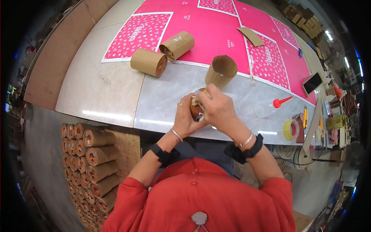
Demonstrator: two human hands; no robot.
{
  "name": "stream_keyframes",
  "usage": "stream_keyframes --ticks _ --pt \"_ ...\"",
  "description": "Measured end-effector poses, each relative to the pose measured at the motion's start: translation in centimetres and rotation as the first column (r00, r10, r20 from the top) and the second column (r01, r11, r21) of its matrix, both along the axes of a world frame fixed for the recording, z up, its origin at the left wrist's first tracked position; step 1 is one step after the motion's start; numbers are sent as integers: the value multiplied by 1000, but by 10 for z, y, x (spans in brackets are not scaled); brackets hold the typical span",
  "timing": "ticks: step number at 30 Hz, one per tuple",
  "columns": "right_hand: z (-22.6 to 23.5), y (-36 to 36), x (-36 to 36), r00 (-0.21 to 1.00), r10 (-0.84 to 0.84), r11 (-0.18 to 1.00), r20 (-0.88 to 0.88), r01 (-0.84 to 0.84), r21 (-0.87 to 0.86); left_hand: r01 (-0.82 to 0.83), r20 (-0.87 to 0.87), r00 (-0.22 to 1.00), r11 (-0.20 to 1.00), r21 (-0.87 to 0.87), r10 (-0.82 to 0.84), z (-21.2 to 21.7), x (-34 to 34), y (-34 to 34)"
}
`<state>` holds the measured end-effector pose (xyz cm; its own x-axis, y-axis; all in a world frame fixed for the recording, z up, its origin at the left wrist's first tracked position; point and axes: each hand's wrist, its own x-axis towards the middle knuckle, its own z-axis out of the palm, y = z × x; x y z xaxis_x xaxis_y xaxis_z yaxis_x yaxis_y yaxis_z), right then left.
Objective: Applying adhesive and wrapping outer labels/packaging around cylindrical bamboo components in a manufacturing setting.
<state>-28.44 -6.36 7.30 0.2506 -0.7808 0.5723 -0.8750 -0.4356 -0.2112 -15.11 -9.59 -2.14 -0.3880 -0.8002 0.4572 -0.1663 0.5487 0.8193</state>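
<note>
Near the front edge of the worktable, my left hand (184,119) is wrapped round a rounded, glossy brown object (195,112) whose exact kind I cannot make out. My right hand (221,110) is closed over its top, pinching a crumpled whitish wad (194,101) against it. The fingers hide much of both things. Just beyond my hands stands an upright brown cardboard tube (221,73), its mouth open toward me. Two more wrapped cardboard cylinders, one nearer (145,62) and one farther (181,44), lie on their sides at the left, with brown contents at their ends.
Pink printed sheets (208,34) cover the far tabletop, with a curved cardboard piece (251,36) on them. At right are a red-tipped squeeze bottle (266,108), yellow tape roll (290,129), yellow cutter (305,118) and phone (312,84). Stacked cylinders (101,154) stand below left.
</note>
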Motion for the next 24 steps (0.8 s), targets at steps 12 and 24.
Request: stream_keyframes --ticks 12,24 --pt "-5 -13 20 997 55 998 -51 -57 -25 17 50 999 991 -135 -10 -8 -1 -3" --pt "1 36 -10 995 -44 992 93 33 119 19 39 999 991 -132 -14 5 0 0"
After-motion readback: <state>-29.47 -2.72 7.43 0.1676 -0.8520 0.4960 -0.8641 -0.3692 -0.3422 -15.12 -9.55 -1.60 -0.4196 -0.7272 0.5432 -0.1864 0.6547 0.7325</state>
